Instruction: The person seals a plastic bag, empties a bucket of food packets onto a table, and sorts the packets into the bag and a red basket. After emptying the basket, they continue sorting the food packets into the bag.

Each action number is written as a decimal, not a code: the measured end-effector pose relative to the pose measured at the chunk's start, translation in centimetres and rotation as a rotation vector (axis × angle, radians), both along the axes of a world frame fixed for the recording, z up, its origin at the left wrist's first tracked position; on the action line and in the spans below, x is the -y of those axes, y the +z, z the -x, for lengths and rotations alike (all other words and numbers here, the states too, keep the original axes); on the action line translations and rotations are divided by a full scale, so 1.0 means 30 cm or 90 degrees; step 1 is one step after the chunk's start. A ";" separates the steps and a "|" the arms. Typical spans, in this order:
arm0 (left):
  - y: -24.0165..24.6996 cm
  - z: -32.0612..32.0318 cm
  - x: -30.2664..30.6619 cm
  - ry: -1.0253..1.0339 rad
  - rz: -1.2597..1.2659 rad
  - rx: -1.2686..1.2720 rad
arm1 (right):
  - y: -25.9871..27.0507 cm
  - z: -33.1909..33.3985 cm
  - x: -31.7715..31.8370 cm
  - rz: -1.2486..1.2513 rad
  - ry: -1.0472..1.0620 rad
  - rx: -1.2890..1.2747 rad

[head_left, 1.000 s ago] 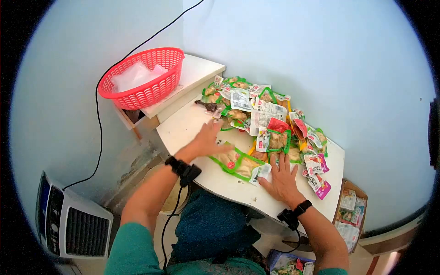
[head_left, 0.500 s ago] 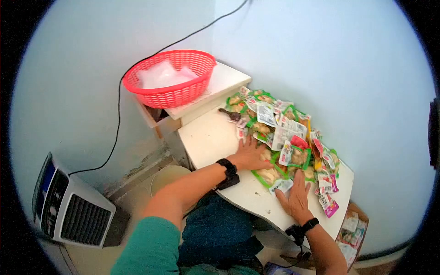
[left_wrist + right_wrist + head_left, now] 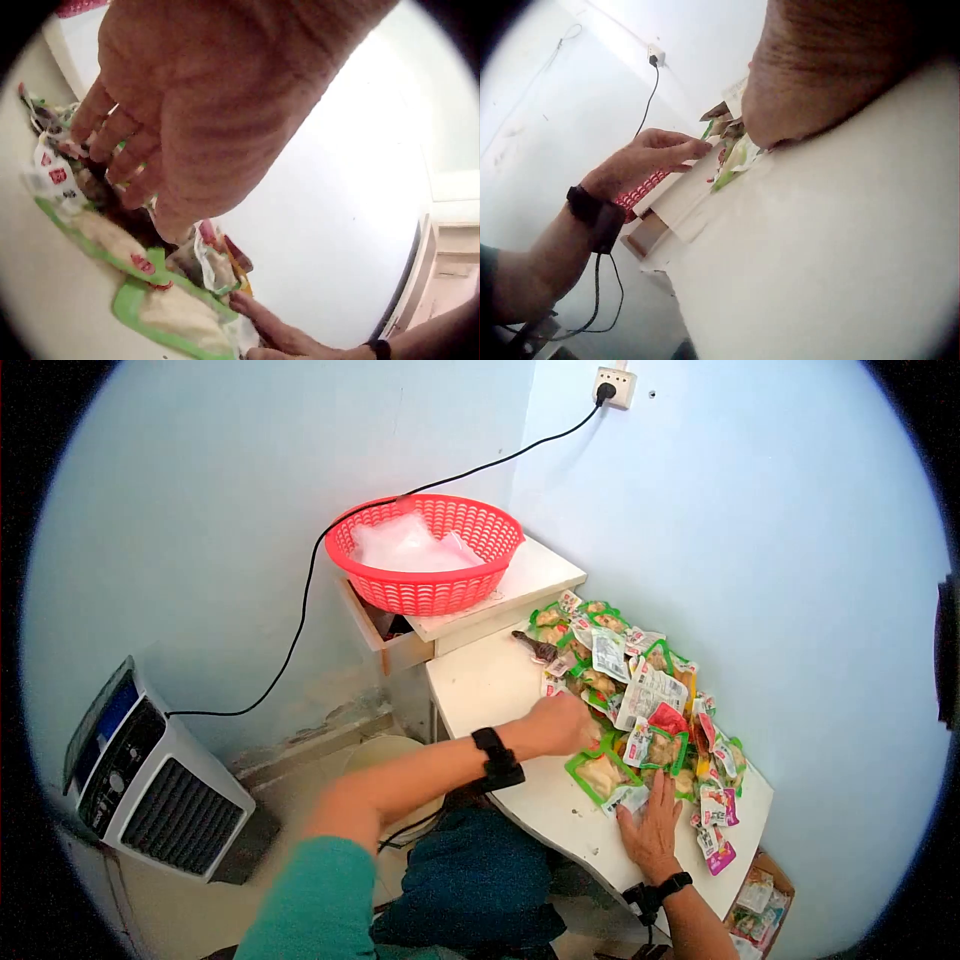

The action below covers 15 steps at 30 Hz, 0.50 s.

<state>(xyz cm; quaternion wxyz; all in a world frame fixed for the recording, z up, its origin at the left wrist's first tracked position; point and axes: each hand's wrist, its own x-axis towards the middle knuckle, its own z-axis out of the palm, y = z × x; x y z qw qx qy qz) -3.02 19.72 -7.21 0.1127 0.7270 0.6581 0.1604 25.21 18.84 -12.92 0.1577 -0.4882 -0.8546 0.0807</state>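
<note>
A heap of vacuum-sealed food packets [image 3: 640,700] covers the table's back and right side. At its front lies a green-edged packet [image 3: 180,319] with pale contents, beside a second green-edged packet [image 3: 112,238]. Over the left end of these packets hovers my left hand [image 3: 553,723], palm down, with its fingers loosely bent; in the right wrist view a small gap shows under the hand [image 3: 656,156]. My right hand [image 3: 652,835] rests at the heap's front, fingers straight and touching packets, thumb by the green-edged packet's white end [image 3: 628,798].
A red plastic basket [image 3: 430,595] with clear plastic bags stands on a white cabinet [image 3: 545,575] at the back left. Below it a drawer [image 3: 405,652] juts out. A cardboard box [image 3: 785,880] of packets sits right of the table. An air cooler [image 3: 175,800] stands at left.
My left hand came in from the left onto the front packets, then rose slightly with its fingers bending. The right hand stays at the heap's front. The head view has turned left.
</note>
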 end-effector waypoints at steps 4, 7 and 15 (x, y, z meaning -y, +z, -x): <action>0.119 0.149 0.066 -0.006 -0.420 -0.088 | -0.008 -0.005 0.003 -0.015 0.005 -0.011; 0.206 0.352 0.080 0.205 -0.608 -0.302 | -0.008 -0.005 -0.010 -0.031 0.023 -0.021; 0.289 0.544 0.153 0.357 -0.451 -0.233 | -0.004 -0.009 0.007 -0.022 0.009 -0.029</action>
